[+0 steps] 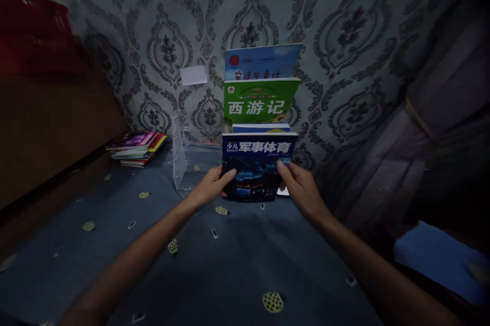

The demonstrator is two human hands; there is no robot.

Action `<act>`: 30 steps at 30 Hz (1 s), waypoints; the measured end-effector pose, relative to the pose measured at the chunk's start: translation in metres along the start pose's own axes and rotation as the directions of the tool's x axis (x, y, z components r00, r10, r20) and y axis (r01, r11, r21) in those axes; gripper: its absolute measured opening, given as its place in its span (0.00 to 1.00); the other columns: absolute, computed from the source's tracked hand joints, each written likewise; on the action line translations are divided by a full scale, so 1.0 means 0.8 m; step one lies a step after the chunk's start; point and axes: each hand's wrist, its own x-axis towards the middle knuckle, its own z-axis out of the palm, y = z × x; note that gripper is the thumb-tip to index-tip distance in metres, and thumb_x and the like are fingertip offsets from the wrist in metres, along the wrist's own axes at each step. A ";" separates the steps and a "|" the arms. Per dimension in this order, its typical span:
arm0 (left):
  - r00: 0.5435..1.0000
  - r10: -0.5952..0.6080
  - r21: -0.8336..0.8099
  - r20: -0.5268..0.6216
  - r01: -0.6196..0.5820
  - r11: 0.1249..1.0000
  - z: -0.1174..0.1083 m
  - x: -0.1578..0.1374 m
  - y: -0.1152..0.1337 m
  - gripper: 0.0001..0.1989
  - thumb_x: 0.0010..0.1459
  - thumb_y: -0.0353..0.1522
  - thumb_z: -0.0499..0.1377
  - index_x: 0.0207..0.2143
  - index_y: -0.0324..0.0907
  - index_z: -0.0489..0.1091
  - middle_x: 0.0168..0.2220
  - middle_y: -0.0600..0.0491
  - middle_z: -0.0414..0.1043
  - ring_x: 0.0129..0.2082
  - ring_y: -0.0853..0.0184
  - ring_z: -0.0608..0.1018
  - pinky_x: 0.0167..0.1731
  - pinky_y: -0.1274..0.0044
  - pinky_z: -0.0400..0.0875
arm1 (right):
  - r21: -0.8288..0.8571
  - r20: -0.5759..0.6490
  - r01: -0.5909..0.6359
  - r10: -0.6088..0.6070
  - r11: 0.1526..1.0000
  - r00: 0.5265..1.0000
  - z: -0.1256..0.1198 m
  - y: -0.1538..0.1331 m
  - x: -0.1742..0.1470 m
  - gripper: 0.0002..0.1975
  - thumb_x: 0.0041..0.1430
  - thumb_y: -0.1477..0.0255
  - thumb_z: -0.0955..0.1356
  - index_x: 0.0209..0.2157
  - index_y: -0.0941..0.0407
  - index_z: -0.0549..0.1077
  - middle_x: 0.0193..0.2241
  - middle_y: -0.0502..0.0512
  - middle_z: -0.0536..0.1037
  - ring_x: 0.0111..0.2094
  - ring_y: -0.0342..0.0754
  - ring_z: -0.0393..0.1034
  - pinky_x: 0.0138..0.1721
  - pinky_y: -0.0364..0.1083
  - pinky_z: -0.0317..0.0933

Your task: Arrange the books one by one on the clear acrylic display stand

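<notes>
A dark blue book (252,178) with white Chinese lettering on its cover is held upright between my two hands. My left hand (210,185) grips its left edge, thumb on the front cover. On the right edge, my right hand (302,188) does the same. Behind this book stand a green book (260,101) and, farther back, a blue book (264,60), stepped in height. The top of another blue-and-white book (262,128) shows between them. A clear acrylic rack (178,152) extends to the left of the books; its right part is hidden behind them.
A pile of books (138,147) lies at the left by the wall. A blue patterned cloth (184,275) covers the surface. Grey curtain (390,157) hangs at the right, and a red object (34,30) sits on a brown piece of furniture (57,127) at the left.
</notes>
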 end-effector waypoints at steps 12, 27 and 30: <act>0.911 0.398 0.153 -0.105 -0.381 0.912 -0.012 0.090 0.060 0.31 0.58 0.57 0.59 0.47 0.39 0.71 0.39 0.49 0.75 0.38 0.61 0.78 0.28 0.77 0.74 | -0.139 -0.178 0.274 -0.296 0.952 0.938 -0.028 -0.021 0.090 0.31 0.65 0.40 0.56 0.25 0.51 0.62 0.20 0.47 0.65 0.26 0.47 0.60 0.30 0.47 0.57; 0.909 0.393 0.253 -0.138 -0.351 0.902 -0.007 0.102 0.026 0.27 0.62 0.52 0.58 0.50 0.40 0.72 0.45 0.48 0.76 0.41 0.60 0.78 0.32 0.75 0.77 | -0.132 -0.091 0.205 -0.217 0.970 0.972 -0.025 0.018 0.095 0.30 0.65 0.39 0.54 0.28 0.50 0.61 0.22 0.48 0.68 0.27 0.49 0.66 0.33 0.48 0.59; 0.895 0.424 0.381 -0.138 -0.348 0.857 -0.006 0.102 0.019 0.24 0.65 0.51 0.55 0.47 0.40 0.71 0.39 0.49 0.75 0.36 0.61 0.78 0.33 0.73 0.76 | -0.143 -0.057 0.179 -0.189 0.973 0.980 -0.023 0.030 0.094 0.29 0.65 0.40 0.53 0.27 0.50 0.60 0.20 0.47 0.68 0.25 0.49 0.68 0.32 0.48 0.59</act>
